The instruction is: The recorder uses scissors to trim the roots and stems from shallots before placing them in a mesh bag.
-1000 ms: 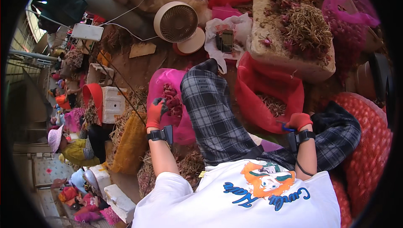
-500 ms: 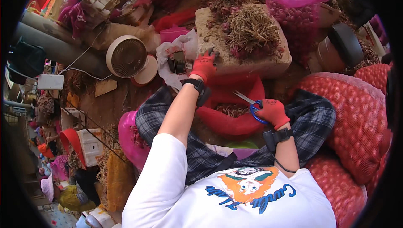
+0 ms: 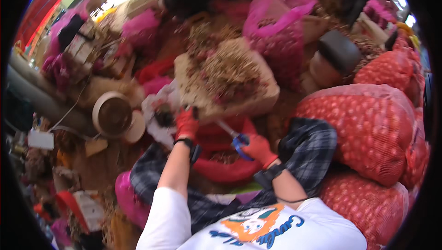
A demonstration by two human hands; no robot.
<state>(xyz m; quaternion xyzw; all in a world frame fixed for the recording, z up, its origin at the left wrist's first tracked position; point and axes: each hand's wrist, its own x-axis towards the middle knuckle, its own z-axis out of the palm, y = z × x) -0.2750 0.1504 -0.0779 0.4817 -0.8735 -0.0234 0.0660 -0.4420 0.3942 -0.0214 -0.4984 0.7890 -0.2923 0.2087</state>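
My right hand [image 3: 260, 150], in a red glove, grips the blue handles of a pair of scissors [image 3: 239, 145]. Their blades point up and left over a red mesh bag [image 3: 221, 169] between my legs. My left hand [image 3: 186, 125], also red-gloved, is at the near left edge of a pale block [image 3: 195, 82]. Its fingertips look dark, and blur hides whether anything is between them. On the block lies a heap of small purplish bulbs with dry stalks [image 3: 232, 71]. Beside my left hand is a white plastic bag [image 3: 154, 107] with a dark object on it, too blurred to name.
A round fan [image 3: 112, 114] stands on the left, with a cable near it. Large red mesh sacks of bulbs [image 3: 363, 130] are piled at my right. Beyond the block is a pink mesh sack [image 3: 276, 43], and right of that a dark-topped stool [image 3: 338, 52].
My head view has shifted, so the scene sits further left. My left hand has drawn back from the block's top to its near edge. The scissors have come closer to my left hand.
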